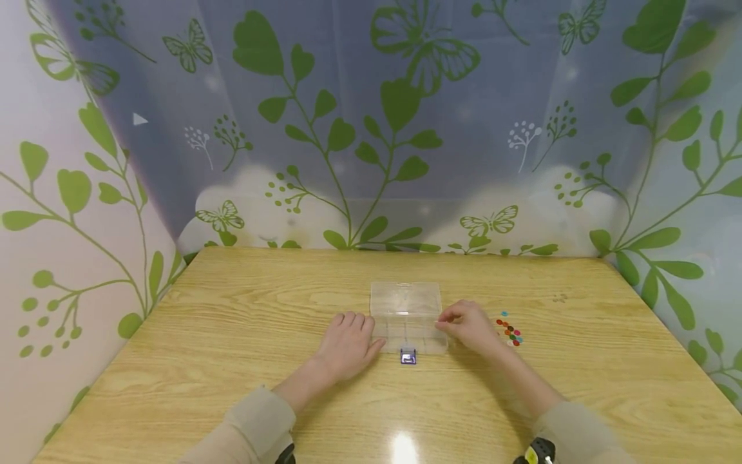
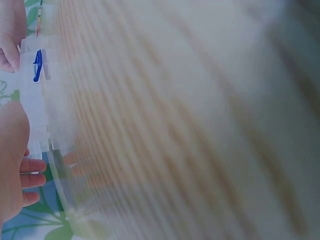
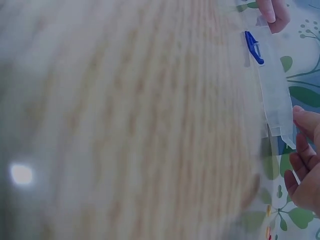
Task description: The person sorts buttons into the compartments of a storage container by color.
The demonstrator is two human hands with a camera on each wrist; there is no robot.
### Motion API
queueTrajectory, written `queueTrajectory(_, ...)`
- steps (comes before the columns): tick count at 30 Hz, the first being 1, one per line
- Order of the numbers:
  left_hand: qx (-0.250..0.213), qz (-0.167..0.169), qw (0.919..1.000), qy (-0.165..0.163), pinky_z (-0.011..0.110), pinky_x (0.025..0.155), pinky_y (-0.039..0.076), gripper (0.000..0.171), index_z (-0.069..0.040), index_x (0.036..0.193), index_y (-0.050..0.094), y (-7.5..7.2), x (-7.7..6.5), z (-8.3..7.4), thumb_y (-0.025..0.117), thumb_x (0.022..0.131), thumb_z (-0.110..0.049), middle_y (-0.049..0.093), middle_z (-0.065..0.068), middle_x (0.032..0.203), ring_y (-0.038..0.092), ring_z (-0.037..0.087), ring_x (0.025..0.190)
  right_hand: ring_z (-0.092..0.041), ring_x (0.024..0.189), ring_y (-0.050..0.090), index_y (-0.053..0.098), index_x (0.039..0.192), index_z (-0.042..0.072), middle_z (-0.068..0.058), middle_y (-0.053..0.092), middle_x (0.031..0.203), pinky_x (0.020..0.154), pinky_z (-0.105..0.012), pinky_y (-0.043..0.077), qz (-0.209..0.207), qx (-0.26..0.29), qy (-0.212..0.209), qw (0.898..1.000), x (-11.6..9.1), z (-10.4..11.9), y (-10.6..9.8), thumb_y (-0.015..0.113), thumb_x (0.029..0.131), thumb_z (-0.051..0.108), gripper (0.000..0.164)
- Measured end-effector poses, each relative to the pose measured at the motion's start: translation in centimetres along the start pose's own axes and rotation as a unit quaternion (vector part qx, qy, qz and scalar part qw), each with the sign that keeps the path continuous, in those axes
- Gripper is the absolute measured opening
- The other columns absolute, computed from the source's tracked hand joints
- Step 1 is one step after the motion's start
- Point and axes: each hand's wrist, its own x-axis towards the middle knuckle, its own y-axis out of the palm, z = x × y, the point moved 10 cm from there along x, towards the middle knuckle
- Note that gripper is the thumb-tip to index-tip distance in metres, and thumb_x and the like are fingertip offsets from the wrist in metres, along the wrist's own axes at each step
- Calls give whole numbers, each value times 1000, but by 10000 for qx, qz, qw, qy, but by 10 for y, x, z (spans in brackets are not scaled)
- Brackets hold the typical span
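Note:
A clear plastic organizer box (image 1: 414, 332) lies on the table with its lid (image 1: 404, 298) swung back. A blue latch (image 1: 408, 356) sticks out at its front edge. My left hand (image 1: 348, 345) rests beside the left wall, palm down, fingers extended and thumb toward the front corner. On the other side, my right hand (image 1: 471, 327) holds the box's right edge near the lid between thumb and curled fingers; whether something tiny is also in that pinch I cannot tell. In the right wrist view, the thumb overlaps the upper edge of the box (image 3: 277, 95).
Several small colored buttons (image 1: 510, 332), red, orange, green and blue among them, lie scattered right of the right hand. A few tiny pale pieces (image 1: 559, 298) sit farther back. Behind the wooden table (image 1: 261, 290) hangs a leaf-printed curtain (image 1: 348, 129).

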Motion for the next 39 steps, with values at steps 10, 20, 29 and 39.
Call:
queueTrajectory(10,57,4,10000,16,40,91,40,46,-6,110,51,0,0,-1,31,99,-46,57,10,103,53,25,101,-24,90,53,69,83,7,-1,60,84,78,-42,44,-73,8,254,9996,0,-7,-1,70,82,15,8)
queueTrajectory(20,33,-28,10000,11,40,90,41,45,-6,109,50,-1,-1,0,32,98,-46,56,9,101,52,25,100,-31,101,51,67,93,7,-8,61,99,83,-49,43,-57,133,592,9981,-7,-22,-23,65,88,23,18)
queueTrajectory(29,23,62,10000,12,40,91,40,46,-6,111,50,-1,-2,-1,32,98,-46,56,10,104,52,25,102,-32,95,53,66,97,3,-15,58,105,79,-49,45,-341,23,659,9972,-15,-44,-52,63,89,22,21)
queueTrajectory(39,7,126,9999,0,41,93,39,48,-5,115,50,-2,-1,-2,31,99,-46,57,11,107,51,26,104,-39,101,50,64,103,-3,-25,54,113,77,-50,45,-615,-173,896,9939,-25,-73,-86,59,92,25,30)
